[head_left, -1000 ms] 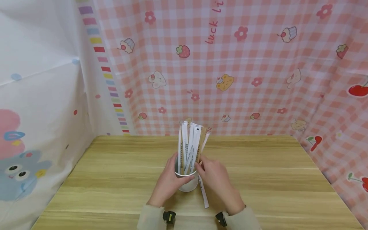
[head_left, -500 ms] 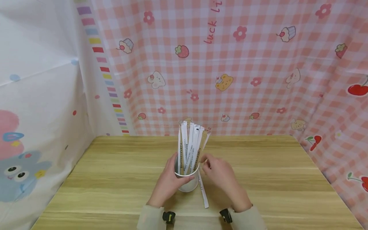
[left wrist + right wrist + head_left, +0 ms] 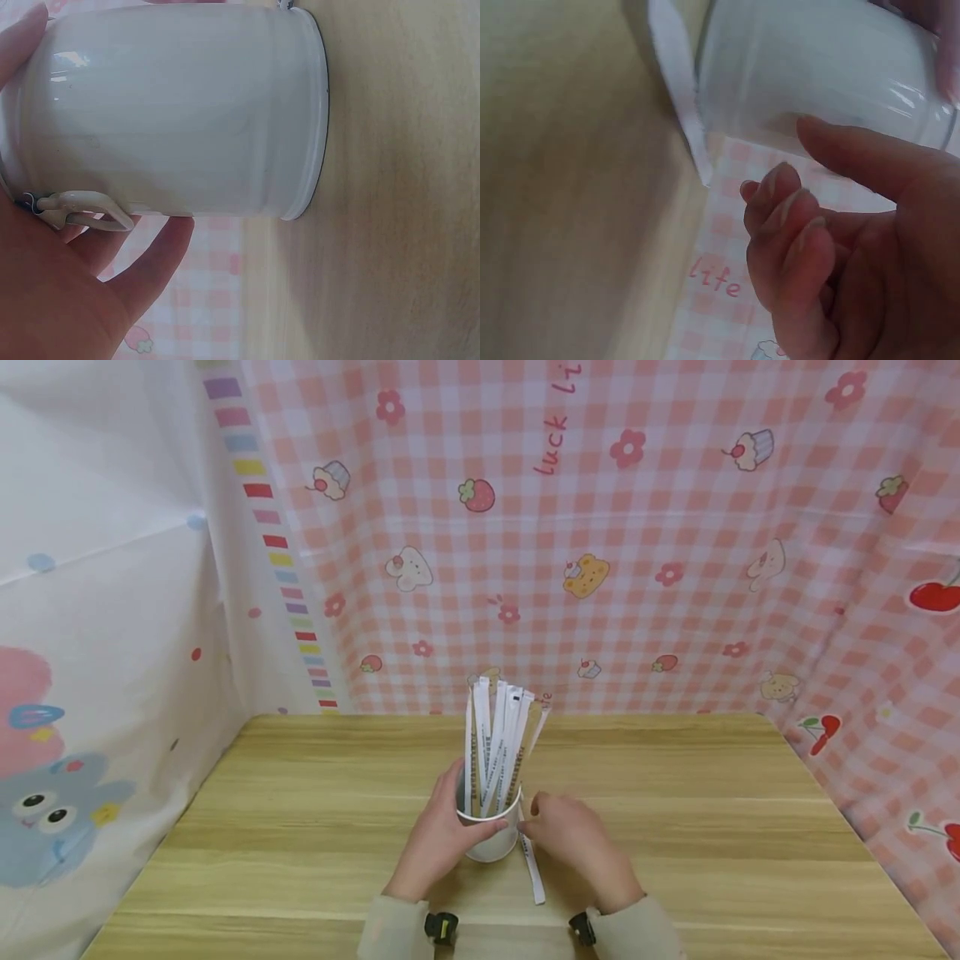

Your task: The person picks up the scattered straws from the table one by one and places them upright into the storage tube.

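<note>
My left hand grips a white enamel pail near its rim, thumb over the front. A small loop lug shows on its side in the left wrist view. Several slim paper-wrapped sticks, white and brown with dark print, stand upright in the pail. Another white paper-wrapped stick lies on the table at the pail's right. Close beside it is my right hand, its fingers loosely bent around nothing. In the right wrist view the thumb is near the pail wall; contact is unclear.
A light wood-grain table carries everything. Pink checked cloth hangs behind it and on the right, and a white printed cloth hangs on the left.
My right hand has left the sticks at the pail's rim and moved down toward the loose stick on the table. The left hand keeps its grip on the pail.
</note>
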`<state>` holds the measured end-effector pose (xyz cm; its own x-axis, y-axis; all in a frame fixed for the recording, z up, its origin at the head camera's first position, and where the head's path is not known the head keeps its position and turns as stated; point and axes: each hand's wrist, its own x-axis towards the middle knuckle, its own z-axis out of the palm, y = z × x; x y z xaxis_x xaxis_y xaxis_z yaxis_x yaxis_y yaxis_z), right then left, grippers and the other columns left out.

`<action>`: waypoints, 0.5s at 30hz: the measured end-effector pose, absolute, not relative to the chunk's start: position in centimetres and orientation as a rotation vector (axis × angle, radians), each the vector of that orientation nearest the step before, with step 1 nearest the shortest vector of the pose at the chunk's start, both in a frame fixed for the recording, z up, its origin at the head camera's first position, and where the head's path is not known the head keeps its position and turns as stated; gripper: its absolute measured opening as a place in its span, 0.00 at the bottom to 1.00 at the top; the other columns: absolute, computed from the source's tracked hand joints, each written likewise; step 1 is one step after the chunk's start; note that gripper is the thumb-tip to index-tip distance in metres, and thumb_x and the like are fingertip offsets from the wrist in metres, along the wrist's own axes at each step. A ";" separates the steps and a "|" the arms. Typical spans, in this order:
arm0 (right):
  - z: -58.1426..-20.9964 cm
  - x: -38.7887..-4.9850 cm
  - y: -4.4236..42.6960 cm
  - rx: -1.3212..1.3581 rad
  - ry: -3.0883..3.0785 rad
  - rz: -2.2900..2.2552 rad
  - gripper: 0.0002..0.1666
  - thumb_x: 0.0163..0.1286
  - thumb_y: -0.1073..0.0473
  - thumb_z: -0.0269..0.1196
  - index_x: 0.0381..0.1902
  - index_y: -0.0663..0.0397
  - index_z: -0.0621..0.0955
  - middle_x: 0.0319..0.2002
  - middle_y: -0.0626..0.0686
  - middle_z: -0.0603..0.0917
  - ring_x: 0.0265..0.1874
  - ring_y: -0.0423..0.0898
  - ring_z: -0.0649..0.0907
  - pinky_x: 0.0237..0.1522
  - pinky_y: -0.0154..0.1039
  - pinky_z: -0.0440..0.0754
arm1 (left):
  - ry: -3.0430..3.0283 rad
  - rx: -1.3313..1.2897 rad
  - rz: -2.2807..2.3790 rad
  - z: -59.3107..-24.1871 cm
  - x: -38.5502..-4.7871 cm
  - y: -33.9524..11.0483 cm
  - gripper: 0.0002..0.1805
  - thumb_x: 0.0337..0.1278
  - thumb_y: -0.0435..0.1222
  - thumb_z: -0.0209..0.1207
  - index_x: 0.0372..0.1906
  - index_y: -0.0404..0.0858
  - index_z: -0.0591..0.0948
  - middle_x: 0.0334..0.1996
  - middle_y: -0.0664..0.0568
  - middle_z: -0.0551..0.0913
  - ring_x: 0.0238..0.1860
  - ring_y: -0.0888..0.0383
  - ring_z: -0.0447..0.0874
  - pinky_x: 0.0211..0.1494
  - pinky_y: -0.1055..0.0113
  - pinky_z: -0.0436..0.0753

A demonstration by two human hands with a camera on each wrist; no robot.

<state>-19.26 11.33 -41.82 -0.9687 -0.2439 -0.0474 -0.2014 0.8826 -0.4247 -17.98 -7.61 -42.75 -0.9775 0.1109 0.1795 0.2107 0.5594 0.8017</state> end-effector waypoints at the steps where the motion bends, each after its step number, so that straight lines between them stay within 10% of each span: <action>1: -42.0 -19.2 11.3 -0.344 2.949 -0.650 0.15 0.55 0.47 0.62 0.27 0.53 0.78 0.21 0.47 0.76 0.19 0.44 0.72 0.21 0.40 0.69 | -2.679 -0.277 -1.394 -42.8 -18.0 -7.6 0.55 0.29 0.62 0.65 0.67 0.54 0.51 0.62 0.56 0.60 0.57 0.54 0.65 0.56 0.50 0.66; 15: -43.6 -19.0 10.7 -0.364 2.889 -0.602 0.17 0.47 0.48 0.66 0.18 0.52 0.72 0.13 0.48 0.71 0.14 0.45 0.69 0.15 0.39 0.65 | -2.669 -0.295 -1.394 -42.8 -18.0 -7.7 0.54 0.30 0.60 0.65 0.67 0.55 0.51 0.62 0.56 0.60 0.57 0.55 0.65 0.56 0.51 0.66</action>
